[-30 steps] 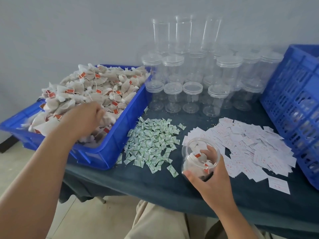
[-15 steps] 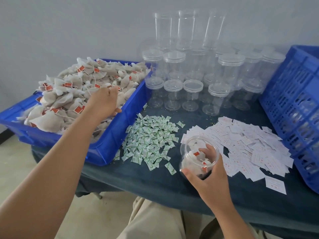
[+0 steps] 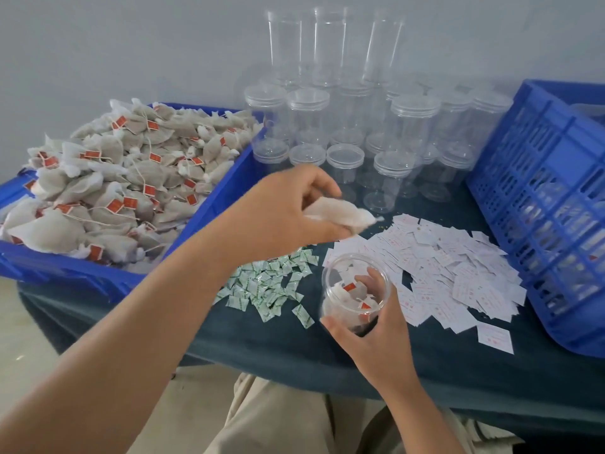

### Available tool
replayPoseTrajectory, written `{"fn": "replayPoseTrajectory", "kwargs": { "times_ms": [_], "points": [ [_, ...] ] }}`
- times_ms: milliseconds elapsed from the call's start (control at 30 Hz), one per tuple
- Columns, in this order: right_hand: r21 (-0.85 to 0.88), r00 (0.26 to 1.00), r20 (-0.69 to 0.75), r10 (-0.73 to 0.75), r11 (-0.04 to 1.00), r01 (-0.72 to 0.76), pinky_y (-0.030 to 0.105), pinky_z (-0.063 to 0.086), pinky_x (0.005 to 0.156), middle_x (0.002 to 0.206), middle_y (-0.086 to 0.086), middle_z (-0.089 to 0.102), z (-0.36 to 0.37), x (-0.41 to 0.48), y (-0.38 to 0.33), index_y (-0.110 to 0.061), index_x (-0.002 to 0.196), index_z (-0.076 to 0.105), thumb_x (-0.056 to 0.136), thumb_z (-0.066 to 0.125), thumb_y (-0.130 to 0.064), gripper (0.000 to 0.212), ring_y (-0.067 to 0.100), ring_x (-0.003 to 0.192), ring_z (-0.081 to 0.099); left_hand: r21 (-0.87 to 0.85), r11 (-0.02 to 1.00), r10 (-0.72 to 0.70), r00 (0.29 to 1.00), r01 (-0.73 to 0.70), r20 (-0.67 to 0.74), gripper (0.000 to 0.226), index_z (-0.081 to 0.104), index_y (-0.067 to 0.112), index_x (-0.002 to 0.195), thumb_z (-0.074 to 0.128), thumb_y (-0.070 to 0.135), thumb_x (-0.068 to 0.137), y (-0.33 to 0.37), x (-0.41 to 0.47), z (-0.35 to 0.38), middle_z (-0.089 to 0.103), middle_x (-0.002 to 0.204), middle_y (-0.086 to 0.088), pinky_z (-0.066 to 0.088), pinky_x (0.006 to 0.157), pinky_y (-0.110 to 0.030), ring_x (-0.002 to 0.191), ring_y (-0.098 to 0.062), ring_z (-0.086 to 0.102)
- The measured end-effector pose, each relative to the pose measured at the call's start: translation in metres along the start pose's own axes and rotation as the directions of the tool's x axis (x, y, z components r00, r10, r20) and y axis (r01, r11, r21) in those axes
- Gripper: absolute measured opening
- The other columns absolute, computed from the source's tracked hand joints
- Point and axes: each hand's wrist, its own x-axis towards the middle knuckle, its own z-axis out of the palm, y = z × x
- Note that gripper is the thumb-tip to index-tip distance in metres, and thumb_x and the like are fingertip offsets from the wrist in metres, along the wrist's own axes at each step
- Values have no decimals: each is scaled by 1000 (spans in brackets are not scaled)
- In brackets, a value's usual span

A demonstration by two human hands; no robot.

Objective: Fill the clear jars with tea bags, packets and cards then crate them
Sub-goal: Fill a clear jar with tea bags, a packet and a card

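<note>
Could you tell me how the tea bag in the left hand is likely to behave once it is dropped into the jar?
The tea bag sags from the left hand, so it is probably soft and light. It should settle loosely among those already in the jar.

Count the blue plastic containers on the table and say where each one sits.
2. A blue tray heaped with tea bags sits at the table's left end; a slotted blue crate stands at the right edge, running out of frame. Others may lie out of view.
</note>
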Motion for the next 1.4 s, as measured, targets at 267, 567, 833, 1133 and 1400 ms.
{"fn": "replayPoseTrajectory", "kwargs": {
  "times_ms": [267, 567, 833, 1133, 1400],
  "points": [
    [-15, 995, -17, -97, 995, 97, 21, 56, 82, 119, -18, 66, -1, 3, 0, -61, 126, 50, 71, 97, -44, 74, 13, 105, 69, 575, 802, -14, 957, -162, 289, 18, 70, 39, 107, 60, 34, 92, 15, 0, 71, 70, 99, 12, 56, 81, -38, 93, -12, 64],
    [34, 998, -26, -63, 997, 64, 24, 58, 83, 121, -14, 69, -1, 4, 5, -47, 134, 50, 69, 96, -51, 80, 15, 107, 70, 572, 775, 132, 954, -269, 270, 20, 69, 41, 111, 60, 32, 95, 18, -4, 81, 65, 105, 18, 54, 81, -33, 93, -4, 57],
    [-25, 996, 40, -82, 996, 83, 40, 57, 96, 127, -18, 64, 3, 0, 7, -39, 144, 51, 69, 96, -53, 88, 15, 120, 65, 652, 642, -197, 735, -404, 649, 16, 68, 20, 87, 58, 9, 92, 22, 14, 79, 56, 75, 7, 43, 64, -29, 74, -18, 55],
    [77, 1000, -30, -5, 997, 8, 12, 50, 96, 135, -22, 62, 0, 0, 5, -58, 133, 48, 67, 92, -54, 79, 5, 127, 62, 500, 853, -175, 985, 150, 3, 2, 72, 40, 96, 71, 41, 95, -44, 22, 5, 72, 96, 22, 58, 84, -30, 86, 5, 66],
    [166, 994, -72, 81, 984, -68, 5, 45, 94, 135, -23, 64, -5, 4, 7, -58, 137, 45, 65, 89, -58, 85, -3, 129, 59, 592, 783, -197, 979, 192, -57, 10, 76, 30, 97, 72, 39, 94, -132, -3, 98, 63, 102, 8, 54, 78, -34, 96, -19, 65]
  ]
}}
